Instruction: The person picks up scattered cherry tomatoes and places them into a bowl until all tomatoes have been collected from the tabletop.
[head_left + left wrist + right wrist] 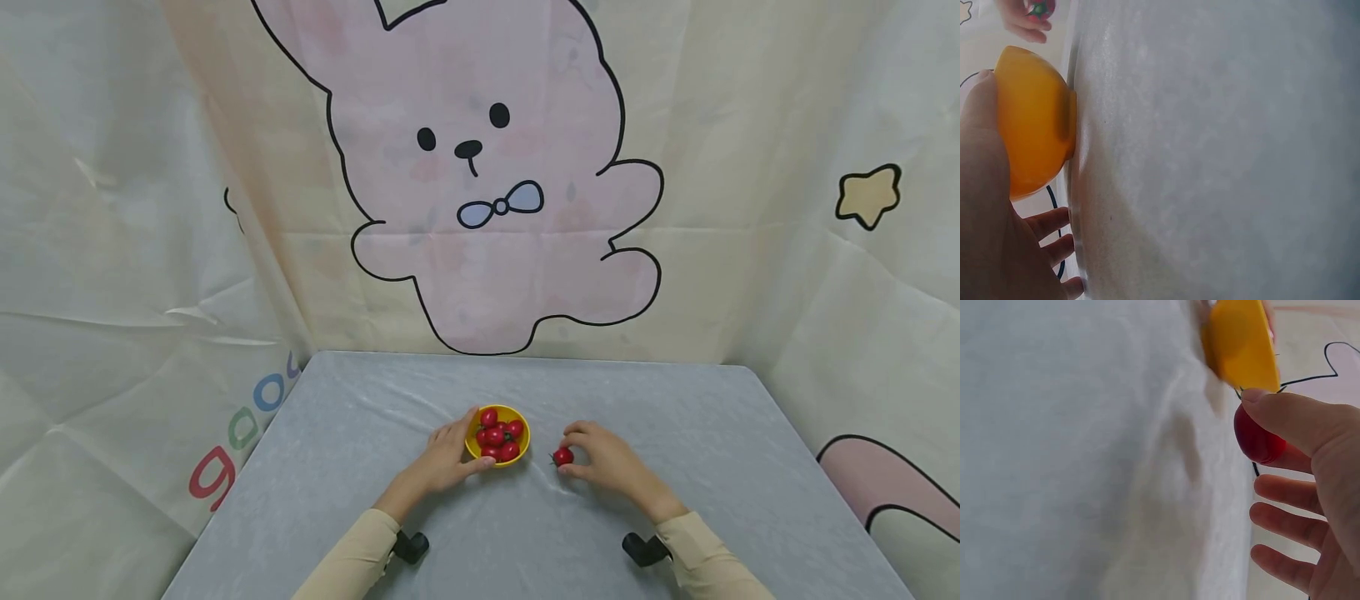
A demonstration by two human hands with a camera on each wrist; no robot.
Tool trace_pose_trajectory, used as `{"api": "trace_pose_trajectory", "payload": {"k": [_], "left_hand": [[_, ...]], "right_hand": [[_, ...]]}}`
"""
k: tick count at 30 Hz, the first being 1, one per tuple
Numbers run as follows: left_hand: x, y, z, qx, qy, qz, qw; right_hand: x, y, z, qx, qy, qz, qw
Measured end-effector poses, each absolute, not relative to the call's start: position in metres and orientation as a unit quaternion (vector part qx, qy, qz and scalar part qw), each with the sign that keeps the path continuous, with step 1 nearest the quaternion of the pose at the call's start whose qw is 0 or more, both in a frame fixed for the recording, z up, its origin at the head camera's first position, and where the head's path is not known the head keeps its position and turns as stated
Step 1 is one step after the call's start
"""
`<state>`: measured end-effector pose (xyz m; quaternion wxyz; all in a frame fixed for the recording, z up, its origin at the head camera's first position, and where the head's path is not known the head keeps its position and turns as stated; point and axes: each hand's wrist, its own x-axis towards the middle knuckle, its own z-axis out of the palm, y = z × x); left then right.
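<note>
A small yellow bowl (527, 435) stands on the table and holds several red cherry tomatoes (494, 437). My left hand (446, 460) grips its left side, thumb along the near rim and index finger at the far rim. From the left wrist, the bowl's smooth outer wall (1032, 125) shows beside the thumb, with the other fingers spread behind it. To the right of the bowl, my right hand (609, 460) pinches a single cherry tomato (1255, 439) between thumb and index finger. Its other fingers are extended, and a green stem end shows in the left wrist view.
A light grey cloth covers the table (360, 417). Behind it hangs a cream curtain (712, 275) with a pink cartoon animal, and fabric walls flank both sides. Dark wrist mounts (411, 547) sit at both cuffs.
</note>
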<state>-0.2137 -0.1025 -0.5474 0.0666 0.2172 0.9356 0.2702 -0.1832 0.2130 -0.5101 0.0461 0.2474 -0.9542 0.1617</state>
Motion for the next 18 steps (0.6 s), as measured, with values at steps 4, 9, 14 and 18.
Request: {"api": "trace_pose_trajectory", "payload": {"k": [4, 9, 14, 18], "left_hand": [[-0.213, -0.103, -0.548, 0.218, 0.936, 0.269, 0.066], [-0.214, -0.103, -0.547, 0.219, 0.935, 0.272, 0.067], [-0.214, -0.102, -0.547, 0.221, 0.935, 0.271, 0.064], [-0.214, -0.102, -0.546, 0.22, 0.936, 0.268, 0.063]], "right_hand": [[-0.188, 0.208, -0.502, 0.25, -0.953, 0.165, 0.048], [-0.19, 0.198, -0.491, 0.249, -0.953, 0.165, 0.045], [-0.192, 0.188, -0.484, 0.254, -0.953, 0.158, 0.046], [-0.195, 0.18, -0.481, 0.259, -0.952, 0.156, 0.051]]}}
